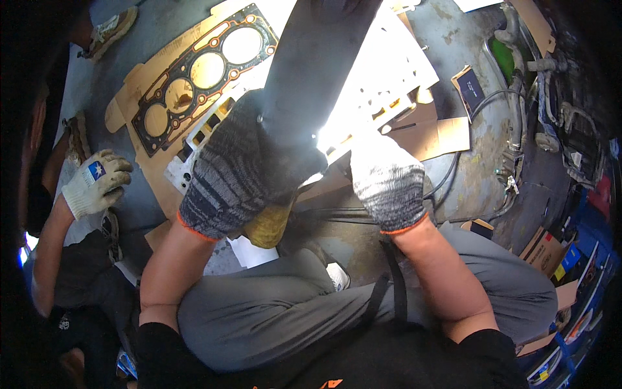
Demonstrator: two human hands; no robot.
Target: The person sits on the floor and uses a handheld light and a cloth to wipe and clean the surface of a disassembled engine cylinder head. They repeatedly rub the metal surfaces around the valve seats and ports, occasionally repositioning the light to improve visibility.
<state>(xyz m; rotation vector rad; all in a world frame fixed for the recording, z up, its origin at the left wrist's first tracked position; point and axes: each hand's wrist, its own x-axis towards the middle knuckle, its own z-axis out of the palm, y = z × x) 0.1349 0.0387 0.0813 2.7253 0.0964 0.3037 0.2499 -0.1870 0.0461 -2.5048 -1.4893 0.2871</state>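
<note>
My left hand (223, 172), in a grey knit glove with an orange cuff, is beside a long, smooth, dark grey object (314, 65). That object hides its fingers, so I cannot tell whether the hand grips it. My right hand (387, 178), gloved alike, reaches to the near edge of a pale metal engine part (395, 58), which looks like a cylinder head. Strong glare washes out the right fingertips and most of the metal. Below my left hand hangs a dirty yellow cloth or glove (269, 227). A head gasket (194, 70) lies on cardboard at the far left.
At the left is another person's white-gloved hand (100, 181). Opened cardboard (447, 136) and a small dark box (469, 87) lie to the right, near a black cable (451, 170). Metal pipes (515, 123) run along the right side. A brown carton (543, 253) stands lower right.
</note>
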